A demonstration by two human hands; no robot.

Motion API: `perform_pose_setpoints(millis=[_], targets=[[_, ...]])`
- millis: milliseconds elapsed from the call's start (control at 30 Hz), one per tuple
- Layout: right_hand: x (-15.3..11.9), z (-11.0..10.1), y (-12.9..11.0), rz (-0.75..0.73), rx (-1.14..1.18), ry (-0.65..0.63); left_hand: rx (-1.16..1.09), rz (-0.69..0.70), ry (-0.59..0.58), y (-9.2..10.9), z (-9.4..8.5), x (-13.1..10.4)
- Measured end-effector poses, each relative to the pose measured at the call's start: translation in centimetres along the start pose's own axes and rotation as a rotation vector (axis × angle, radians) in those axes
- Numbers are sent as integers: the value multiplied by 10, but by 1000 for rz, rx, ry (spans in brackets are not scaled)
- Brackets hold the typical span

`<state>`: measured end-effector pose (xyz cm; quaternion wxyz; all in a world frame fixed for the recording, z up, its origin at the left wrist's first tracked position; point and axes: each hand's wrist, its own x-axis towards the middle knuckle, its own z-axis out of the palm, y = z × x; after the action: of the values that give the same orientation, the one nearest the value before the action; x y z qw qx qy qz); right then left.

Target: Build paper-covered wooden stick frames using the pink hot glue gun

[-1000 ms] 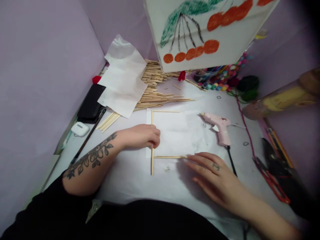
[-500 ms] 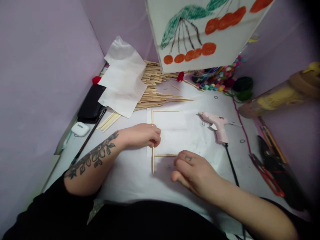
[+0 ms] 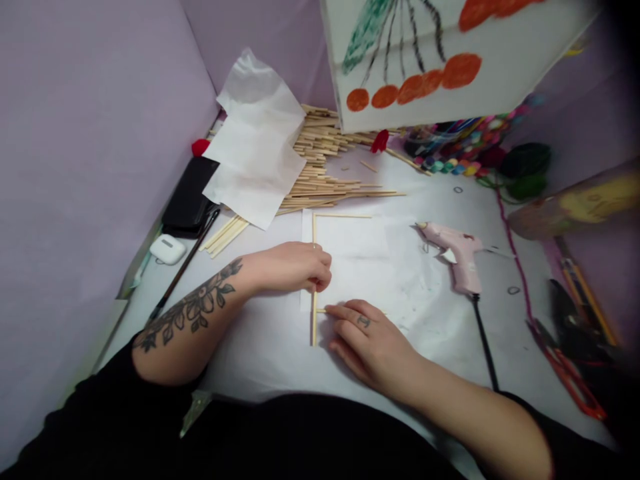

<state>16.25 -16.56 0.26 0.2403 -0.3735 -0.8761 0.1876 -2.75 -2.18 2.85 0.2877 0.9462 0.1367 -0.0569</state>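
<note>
My left hand (image 3: pixel 300 267) has its fingers closed on the long upright wooden stick (image 3: pixel 315 320), which lies on the white paper and covering. A short wooden stick (image 3: pixel 345 215) runs rightward from its top end. Lower down, a second crosswise stick (image 3: pixel 321 311) meets the long one, mostly hidden behind my right hand (image 3: pixel 373 337). The index finger of my right hand is stretched out and touches that lower stick close to the joint. The thumb sits apart below. To the right lies a pink glue gun (image 3: pixel 460 250) with a black cord.
Behind the work is a pile of wooden sticks (image 3: pixel 325 187), partly under a crumpled white sheet (image 3: pixel 260 147). A black case (image 3: pixel 187 197), a white earbud case (image 3: pixel 167 249) and a brush (image 3: pixel 185 267) lie left. Red-handled scissors (image 3: pixel 575 380) lie right. A cherry drawing (image 3: pixel 425 67) overhangs the back.
My right hand has slid left along the lower stick toward the joint, and its index finger now points out. My left hand stays on the long stick. The view has shifted slightly.
</note>
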Motion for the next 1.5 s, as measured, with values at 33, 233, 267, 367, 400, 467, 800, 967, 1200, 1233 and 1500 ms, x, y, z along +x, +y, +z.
perform_pose_setpoints(millis=[33,233,267,367,400,467,800,967,1200,1233,1500], targets=[[0,0,0,4,10,-2,6,1,1,0,0,0],[-1,1,0,2,27,16,-9,-13,-1,0,0,1],[-1,1,0,2,24,15,-11,-16,-2,0,0,0],[-2,1,1,7,6,7,-11,-18,-6,0,0,0],[-2,1,1,6,-6,12,-12,-15,-6,0,0,0],[-3,-1,0,-11,-44,59,-16,-9,-3,0,1,1],[-5,-3,-1,-19,-90,113,-17,2,3,-2,2,1],[-5,-1,-2,-2,-76,108,-28,-9,5,-2,1,0],[-5,-1,-2,8,-84,125,-42,-9,21,-3,2,0],[-5,-1,-2,8,-84,127,-51,-10,24,-3,2,0],[-4,0,-2,16,-75,126,-102,-19,37,-1,0,-1]])
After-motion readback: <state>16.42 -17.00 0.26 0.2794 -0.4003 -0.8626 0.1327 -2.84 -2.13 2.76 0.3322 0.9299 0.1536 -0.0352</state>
